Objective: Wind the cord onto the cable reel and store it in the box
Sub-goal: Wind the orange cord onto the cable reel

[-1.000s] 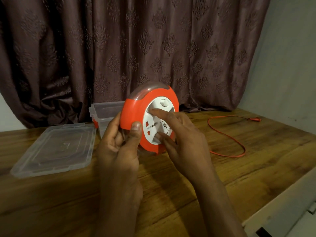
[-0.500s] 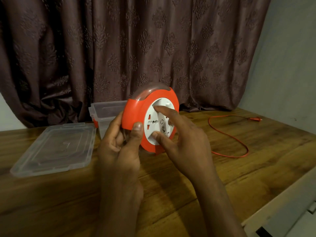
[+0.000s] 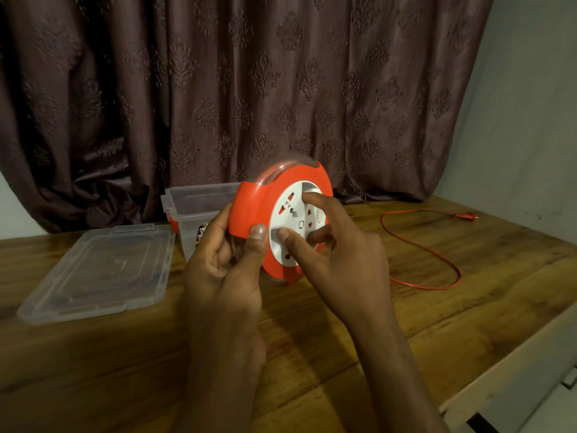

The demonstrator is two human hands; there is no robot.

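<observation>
No readable words or numbers anywhere; the only sign is a small grey arrow moulded on the white face of the cable reel (image 3: pixel 282 220), just left of its centre ring.

wooden table (image 3: pixel 312 354), lid (image 3: pixel 96 273), box (image 3: pixel 199 210), cord (image 3: pixel 427 254)
</observation>
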